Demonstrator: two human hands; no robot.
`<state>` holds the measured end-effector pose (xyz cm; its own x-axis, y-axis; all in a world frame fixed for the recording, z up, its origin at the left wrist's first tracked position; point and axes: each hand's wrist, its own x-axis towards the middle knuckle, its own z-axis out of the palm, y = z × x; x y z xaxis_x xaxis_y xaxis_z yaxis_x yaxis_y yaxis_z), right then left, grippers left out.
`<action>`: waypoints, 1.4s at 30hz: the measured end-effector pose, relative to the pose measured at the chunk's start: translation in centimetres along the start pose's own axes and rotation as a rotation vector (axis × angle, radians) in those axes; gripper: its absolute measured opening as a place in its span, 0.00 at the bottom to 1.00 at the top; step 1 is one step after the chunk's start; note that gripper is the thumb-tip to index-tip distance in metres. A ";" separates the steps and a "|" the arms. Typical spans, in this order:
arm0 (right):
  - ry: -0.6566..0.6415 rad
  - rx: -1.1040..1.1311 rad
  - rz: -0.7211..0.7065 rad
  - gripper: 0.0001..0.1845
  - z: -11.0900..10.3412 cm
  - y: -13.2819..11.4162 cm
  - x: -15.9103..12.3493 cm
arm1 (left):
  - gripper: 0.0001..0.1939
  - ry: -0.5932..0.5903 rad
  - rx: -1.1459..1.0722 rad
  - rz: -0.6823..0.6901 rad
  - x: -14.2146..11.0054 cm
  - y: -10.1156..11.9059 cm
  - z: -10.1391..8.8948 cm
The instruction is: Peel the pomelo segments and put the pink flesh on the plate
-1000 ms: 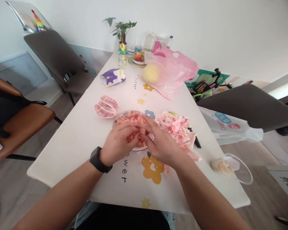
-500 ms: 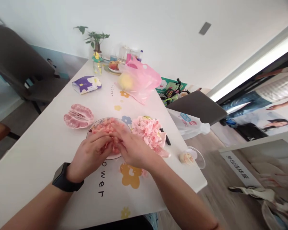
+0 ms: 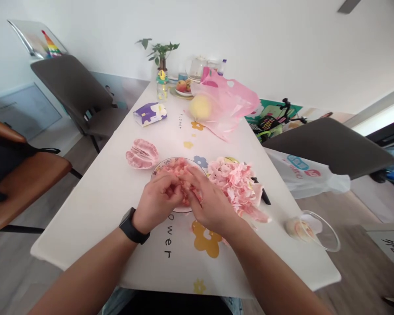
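Both hands are together above a round plate (image 3: 155,171) heaped with pink pomelo flesh (image 3: 175,166). My left hand (image 3: 159,199), with a black watch on its wrist, has its fingers curled in a pinch. Facing it, my right hand (image 3: 208,197) bends its fingers over the pile. Between the fingertips there is a piece of pomelo flesh, mostly hidden by the fingers. To the right of the plate lies a heap of pale pink peeled membranes (image 3: 234,183). A peeled pomelo chunk (image 3: 142,154) sits just beyond the plate on the left.
A black handle (image 3: 265,197) pokes out beside the membranes. Near the right edge stands a clear cup (image 3: 302,229). Farther back are a purple tissue pack (image 3: 150,113), a pink plastic bag (image 3: 230,105) with a yellow fruit (image 3: 200,108), and a potted plant (image 3: 162,54). Chairs flank the table.
My view has turned left, so the table and everything on it appear farther right. Both hands stay over the plate, their fingers shifting slightly.
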<state>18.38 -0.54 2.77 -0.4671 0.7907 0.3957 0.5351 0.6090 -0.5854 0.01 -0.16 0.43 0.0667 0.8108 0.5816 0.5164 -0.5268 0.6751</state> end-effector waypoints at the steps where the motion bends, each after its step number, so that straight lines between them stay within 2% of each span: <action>1: 0.006 0.023 0.032 0.30 0.0 -0.1 0.0 | 0.08 0.002 -0.005 -0.004 0.0 0.0 0.0; 7: -0.042 0.057 0.129 0.13 -0.2 -0.2 0.2 | 0.08 -0.030 -0.020 0.013 -0.1 -0.1 0.3; 9: -0.026 0.073 0.147 0.16 -0.3 -0.1 0.1 | 0.08 -0.028 -0.016 0.002 -0.2 -0.2 0.4; 11: -0.005 0.100 0.171 0.23 -0.4 0.0 -0.1 | 0.08 -0.003 -0.007 -0.028 -0.2 -0.2 0.4; 14: 0.003 0.153 0.196 0.29 -0.5 0.1 -0.4 | 0.07 0.019 -0.042 -0.137 -0.1 0.0 0.2; 20: 0.089 0.355 0.230 0.25 0.5 0.5 -0.7 | 0.04 -0.049 -0.325 -0.486 0.6 0.3 -0.3; 24: 0.147 0.432 0.242 0.26 1.4 0.5 -0.6 | 0.06 -0.087 -0.507 -0.615 0.6 0.0 -0.2; 30: 0.158 0.466 0.246 0.25 1.3 0.5 -0.3 | 0.08 -0.114 -0.682 -0.629 0.5 -0.1 -0.1; 33: 0.161 0.524 0.243 0.24 1.1 0.4 -0.1 | 0.10 -0.174 -0.723 -0.663 0.6 0.1 -0.2; 37: 0.175 0.568 0.251 0.22 1.1 0.3 0.0 | 0.15 -0.262 -0.886 -0.660 0.8 0.0 -0.4; 42: 0.268 0.614 0.275 0.22 1.7 -0.2 0.2 | 0.16 -0.246 -1.016 -0.663 1.0 -0.1 -0.4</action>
<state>16.99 -0.66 1.78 -0.1414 0.9462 0.2910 0.0795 0.3038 -0.9494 -0.32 0.59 1.17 0.2600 0.9650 -0.0336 -0.3772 0.1335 0.9165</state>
